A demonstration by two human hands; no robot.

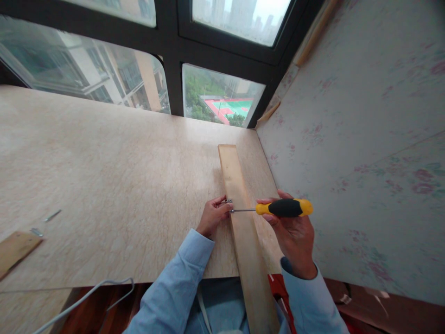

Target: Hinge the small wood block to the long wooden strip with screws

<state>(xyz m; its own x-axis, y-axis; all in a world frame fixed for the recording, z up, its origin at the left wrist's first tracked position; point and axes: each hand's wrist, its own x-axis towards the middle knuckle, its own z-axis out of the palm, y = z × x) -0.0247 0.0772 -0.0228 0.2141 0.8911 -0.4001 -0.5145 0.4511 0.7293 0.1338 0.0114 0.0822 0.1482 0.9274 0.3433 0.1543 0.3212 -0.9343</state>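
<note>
A long pale wooden board [243, 222] lies on the sill, its near end reaching over the front edge toward my body. At its left edge my left hand [216, 213] pinches a small metal piece [229, 201], too small to name surely. My right hand [291, 232] grips a yellow and black screwdriver [285, 208] by the handle. The shaft points left across the board, and its tip meets the spot by my left fingertips. Whatever sits under the tip is mostly hidden by those fingers.
To the left lie a short wooden piece [19, 250], a small metal part [36, 232] and a thin metal pin or screw [53, 215]. A white cable [100, 285] hangs by the front edge. Flowered wallpaper [365, 162] borders the right; dark-framed windows [222, 55] stand behind.
</note>
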